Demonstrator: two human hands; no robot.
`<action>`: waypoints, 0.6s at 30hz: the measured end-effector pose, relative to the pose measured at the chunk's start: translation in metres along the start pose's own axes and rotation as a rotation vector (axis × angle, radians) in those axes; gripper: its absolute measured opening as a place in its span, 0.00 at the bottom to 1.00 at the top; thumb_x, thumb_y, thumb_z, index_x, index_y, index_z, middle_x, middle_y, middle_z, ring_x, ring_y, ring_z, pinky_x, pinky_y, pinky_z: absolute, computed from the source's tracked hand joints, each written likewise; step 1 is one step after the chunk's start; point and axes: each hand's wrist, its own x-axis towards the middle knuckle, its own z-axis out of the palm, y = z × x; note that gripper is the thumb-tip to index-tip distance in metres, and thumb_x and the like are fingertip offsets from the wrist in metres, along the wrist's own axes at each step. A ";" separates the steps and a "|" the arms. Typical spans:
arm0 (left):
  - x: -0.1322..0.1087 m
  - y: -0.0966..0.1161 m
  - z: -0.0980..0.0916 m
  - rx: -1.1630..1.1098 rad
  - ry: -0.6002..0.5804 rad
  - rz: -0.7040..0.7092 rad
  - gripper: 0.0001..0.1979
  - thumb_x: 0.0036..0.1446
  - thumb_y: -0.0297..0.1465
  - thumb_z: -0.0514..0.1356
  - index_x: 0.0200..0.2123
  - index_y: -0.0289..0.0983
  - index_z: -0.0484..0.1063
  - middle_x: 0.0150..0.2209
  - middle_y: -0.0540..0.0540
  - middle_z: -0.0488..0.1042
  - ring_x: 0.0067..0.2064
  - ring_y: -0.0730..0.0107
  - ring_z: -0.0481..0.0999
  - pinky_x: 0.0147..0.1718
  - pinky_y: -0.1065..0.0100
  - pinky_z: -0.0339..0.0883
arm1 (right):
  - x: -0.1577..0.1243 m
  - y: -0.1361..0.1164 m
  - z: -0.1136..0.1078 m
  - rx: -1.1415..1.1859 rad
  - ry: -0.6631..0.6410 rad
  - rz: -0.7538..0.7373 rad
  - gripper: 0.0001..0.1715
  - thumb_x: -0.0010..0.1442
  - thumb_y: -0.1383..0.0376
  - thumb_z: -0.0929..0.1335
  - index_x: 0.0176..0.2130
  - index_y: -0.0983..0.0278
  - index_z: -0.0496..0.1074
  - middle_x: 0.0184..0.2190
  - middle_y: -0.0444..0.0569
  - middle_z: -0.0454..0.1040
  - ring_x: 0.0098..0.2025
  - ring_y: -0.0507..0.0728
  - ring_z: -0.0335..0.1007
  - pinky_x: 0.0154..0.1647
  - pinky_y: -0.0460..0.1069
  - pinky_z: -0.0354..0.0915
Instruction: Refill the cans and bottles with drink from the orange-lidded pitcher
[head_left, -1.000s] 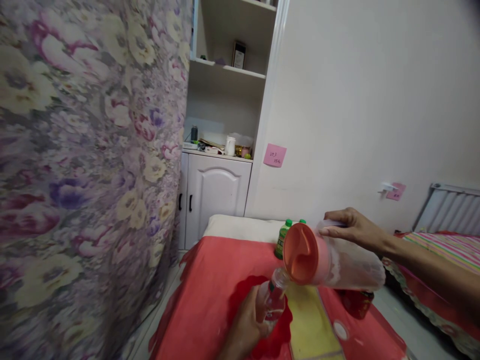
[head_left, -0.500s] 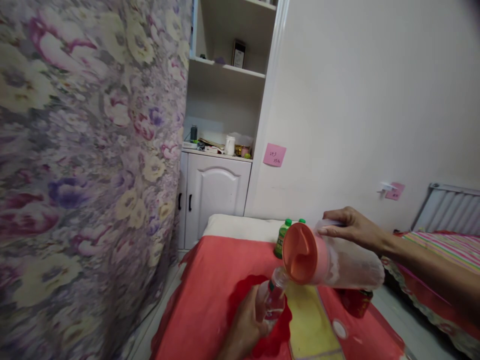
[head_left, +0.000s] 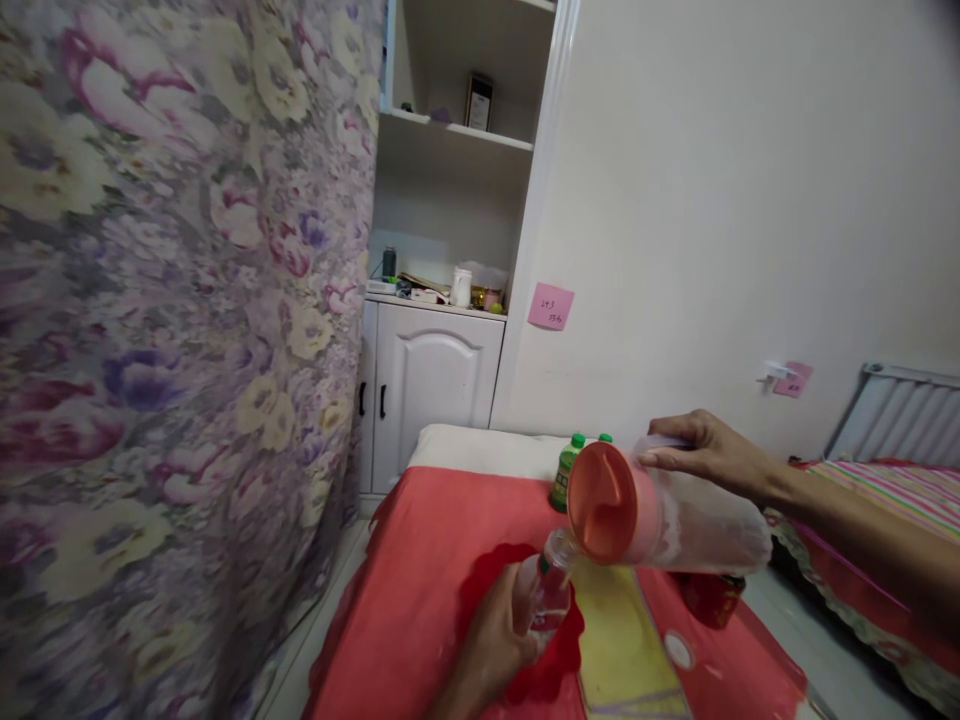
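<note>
My right hand is closed round the handle of a clear pitcher with an orange-pink lid. The pitcher lies tipped nearly level, its lid end to the left, at the mouth of a clear bottle. Fingers of my left hand wrap round that bottle, which leans slightly right and has clear liquid in it. Beneath the bottle is a red scalloped tray. Whether liquid is flowing between the two is too blurred to tell.
Green-capped bottles stand behind the pitcher on the red-covered table. A dark red can, a yellow mat and a white round lid lie nearer. A floral curtain hangs left; a bed stands right.
Both hands keep their grip, and the pitcher stays tipped at the bottle's mouth. The whole view has shifted very slightly.
</note>
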 end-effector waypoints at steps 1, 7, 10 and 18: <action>0.000 0.001 0.000 0.026 0.017 -0.006 0.27 0.36 0.16 0.62 0.43 0.40 0.72 0.39 0.50 0.78 0.40 0.63 0.76 0.37 0.68 0.67 | 0.000 0.000 0.000 -0.001 0.004 0.001 0.25 0.60 0.47 0.70 0.25 0.63 0.66 0.23 0.39 0.58 0.27 0.51 0.54 0.26 0.47 0.51; 0.000 0.005 0.002 0.110 0.046 -0.026 0.27 0.34 0.16 0.62 0.41 0.41 0.72 0.35 0.52 0.77 0.36 0.66 0.74 0.34 0.70 0.65 | 0.001 0.000 0.002 -0.004 0.006 0.005 0.26 0.60 0.46 0.70 0.24 0.62 0.63 0.22 0.39 0.55 0.26 0.50 0.51 0.25 0.47 0.49; 0.001 0.001 0.001 0.091 0.038 -0.010 0.27 0.34 0.16 0.62 0.41 0.41 0.72 0.35 0.53 0.77 0.36 0.66 0.74 0.33 0.70 0.65 | 0.002 -0.002 0.002 -0.005 0.008 0.003 0.27 0.60 0.46 0.70 0.24 0.62 0.63 0.22 0.39 0.56 0.26 0.50 0.52 0.25 0.47 0.49; 0.003 -0.008 -0.002 0.038 0.015 -0.002 0.28 0.34 0.16 0.62 0.43 0.39 0.71 0.39 0.50 0.77 0.41 0.62 0.75 0.37 0.68 0.66 | 0.003 -0.002 0.003 -0.023 -0.003 -0.017 0.28 0.60 0.44 0.69 0.24 0.62 0.63 0.23 0.39 0.55 0.27 0.51 0.51 0.25 0.47 0.49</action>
